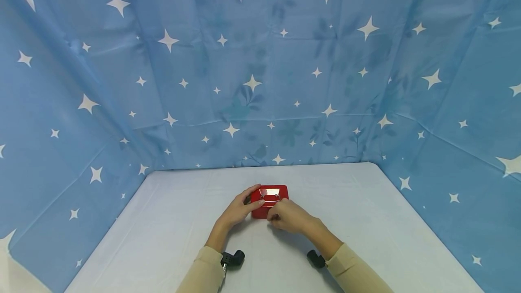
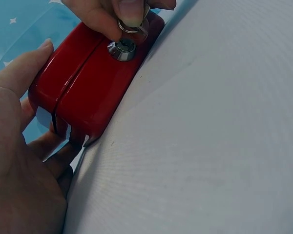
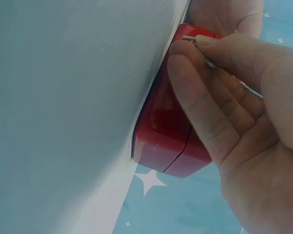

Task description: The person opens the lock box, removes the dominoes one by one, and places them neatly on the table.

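A small red metal cash box [image 1: 260,213] with a folding handle on its lid sits on the white table, lid down. My left hand [image 1: 237,210] holds its left end, thumb along the lid's edge and fingers round the side in the left wrist view. The front wall carries a round silver lock [image 2: 122,49]. Just off the lock, my right hand [image 1: 291,217] pinches a small key [image 3: 189,38] between thumb and forefinger. A metal ring [image 2: 129,29] hangs with the key at those fingertips.
White cloth covers the table [image 1: 179,229] around the box. Blue curtains [image 1: 260,58] with white stars stand behind the table and along both sides. A black wrist camera [image 1: 235,258] sits at the left cuff, another black camera [image 1: 315,259] at the right.
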A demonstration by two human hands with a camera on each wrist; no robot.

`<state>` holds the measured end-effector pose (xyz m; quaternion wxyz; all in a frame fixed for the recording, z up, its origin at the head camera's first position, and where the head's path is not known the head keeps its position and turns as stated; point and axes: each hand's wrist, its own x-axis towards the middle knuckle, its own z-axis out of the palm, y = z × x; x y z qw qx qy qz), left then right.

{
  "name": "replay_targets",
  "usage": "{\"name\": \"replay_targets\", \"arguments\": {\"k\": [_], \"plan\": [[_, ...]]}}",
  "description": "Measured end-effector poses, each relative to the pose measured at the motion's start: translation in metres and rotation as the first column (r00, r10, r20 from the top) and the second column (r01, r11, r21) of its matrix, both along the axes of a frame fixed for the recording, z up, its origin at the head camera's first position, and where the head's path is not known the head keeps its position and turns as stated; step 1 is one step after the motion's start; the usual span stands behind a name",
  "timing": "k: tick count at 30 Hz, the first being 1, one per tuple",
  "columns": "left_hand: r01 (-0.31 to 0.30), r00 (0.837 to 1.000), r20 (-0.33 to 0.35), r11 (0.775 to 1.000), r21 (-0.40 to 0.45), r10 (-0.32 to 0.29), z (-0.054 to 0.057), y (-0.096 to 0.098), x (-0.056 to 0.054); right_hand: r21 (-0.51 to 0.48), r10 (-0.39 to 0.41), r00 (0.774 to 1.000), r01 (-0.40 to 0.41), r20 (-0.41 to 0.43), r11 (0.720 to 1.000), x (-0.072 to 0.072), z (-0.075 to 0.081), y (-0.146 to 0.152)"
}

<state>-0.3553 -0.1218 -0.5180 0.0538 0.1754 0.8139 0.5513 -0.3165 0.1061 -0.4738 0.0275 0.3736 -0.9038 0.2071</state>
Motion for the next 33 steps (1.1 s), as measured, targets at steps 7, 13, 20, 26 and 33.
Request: {"name": "replay_targets", "arguments": {"k": [7, 13, 20, 26, 33], "plan": [[0.001, 1.000, 0.005, 1.000, 0.008, -0.002, -0.0009, -0.0006, 0.0003, -0.007, 0.002, 1.000, -0.002, -0.019, 1.000, -0.0008, -0.0006, -0.0004], [0.012, 1.000, -0.003, 1.000, 0.014, -0.012, -0.0008, -0.0008, -0.0011, -0.005, 0.006, 0.999, -0.006, -0.035, 1.000, -0.0033, -0.0024, 0.0001], [0.008, 1.000, -0.001, 1.000, 0.005, -0.008, -0.0017, -0.0005, -0.0016, -0.007, 0.007, 1.000, -0.007, -0.030, 1.000, -0.0025, -0.0013, 0.0003], [0.008, 1.000, -0.003, 1.000, 0.001, -0.008, -0.0019, -0.0005, -0.0018, 0.000, -0.008, 1.000, 0.008, -0.010, 1.000, -0.0018, 0.0010, 0.0012], [0.013, 1.000, -0.005, 1.000, -0.004, -0.013, -0.0011, -0.0007, -0.0009, -0.003, -0.025, 1.000, 0.025, 0.011, 1.000, -0.0016, 0.0005, 0.0016]]}}
